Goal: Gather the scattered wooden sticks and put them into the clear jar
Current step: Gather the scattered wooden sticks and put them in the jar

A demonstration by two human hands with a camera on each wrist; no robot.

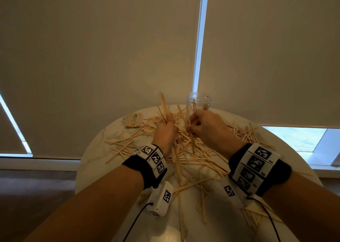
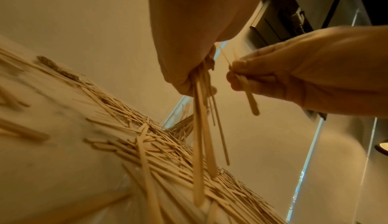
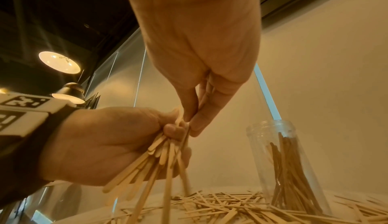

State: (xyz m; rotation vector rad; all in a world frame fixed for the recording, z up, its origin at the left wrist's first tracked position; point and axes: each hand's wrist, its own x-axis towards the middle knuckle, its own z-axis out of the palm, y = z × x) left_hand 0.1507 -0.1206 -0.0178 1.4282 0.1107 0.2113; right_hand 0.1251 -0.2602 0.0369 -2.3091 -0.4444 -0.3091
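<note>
Thin wooden sticks (image 1: 195, 159) lie scattered over the round white table (image 1: 95, 168). My left hand (image 1: 165, 131) grips a bundle of sticks (image 1: 163, 106) that fans upward; from the left wrist view the bundle (image 2: 201, 128) hangs down from the left hand (image 2: 195, 76). Close beside it, my right hand (image 1: 200, 124) pinches a few sticks (image 1: 191, 137) between thumb and fingers. The right wrist view shows the right hand (image 3: 192, 121) touching the left hand's (image 3: 109, 144) bundle (image 3: 157, 159). The clear jar (image 1: 198, 101) stands upright just behind the right hand, with several sticks inside (image 3: 287, 169).
A wrapped pack of sticks (image 1: 133, 120) lies at the table's far left. Roller blinds (image 1: 110, 48) hang right behind the table. The table's near edge (image 1: 165, 230) carries only a few sticks. Floor (image 1: 36, 190) lies off to the left.
</note>
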